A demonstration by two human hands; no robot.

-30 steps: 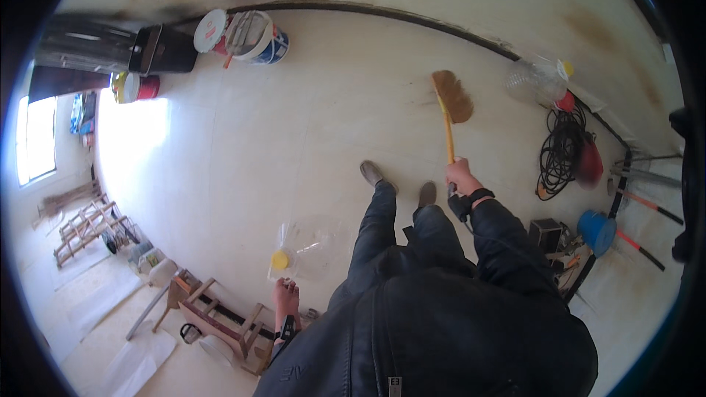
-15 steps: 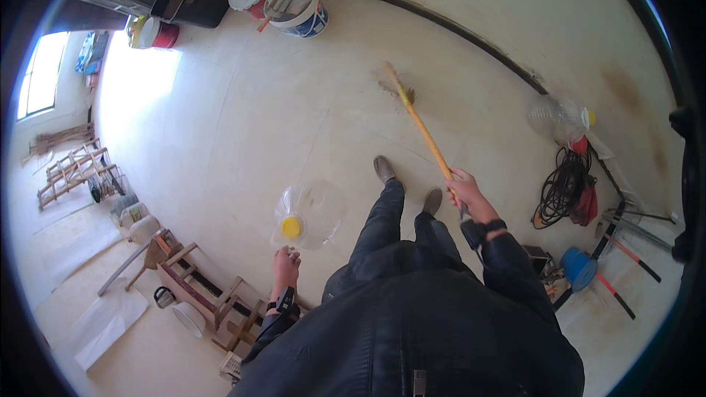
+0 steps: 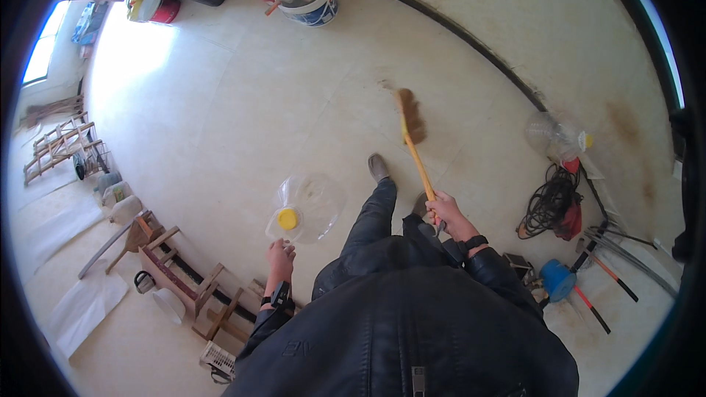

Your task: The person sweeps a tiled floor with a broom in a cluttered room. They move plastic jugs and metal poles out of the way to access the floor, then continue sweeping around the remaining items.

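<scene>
My right hand (image 3: 450, 215) is closed around the lower end of the yellow handle of a brush (image 3: 413, 119). Its brown bristles point to the right and are slightly blurred. Past the brush head lies a small smudge of dark dirt (image 3: 385, 84) on the pale floor. On the left, my left hand (image 3: 280, 259) has its fingers curled at the capped end of a clear plastic jug (image 3: 312, 209), which looks cut open. The jug's yellow cap (image 3: 287, 218) faces up beside my fingertips. Whatever part the fingers grip is too small to make out.
Buckets (image 3: 307, 0) stand along the far wall. To the right are another clear jug (image 3: 557, 136), a coiled black cable (image 3: 548, 202) and a blue container (image 3: 557, 280). Wooden stools (image 3: 176, 268) and a white basin (image 3: 168, 306) are at lower left. My shoe (image 3: 378, 167) is near the brush.
The brush has swung toward me, and its bristles now show broadside. My right hand has drawn back a little to the left. The jug and my left hand keep together, shifting slightly.
</scene>
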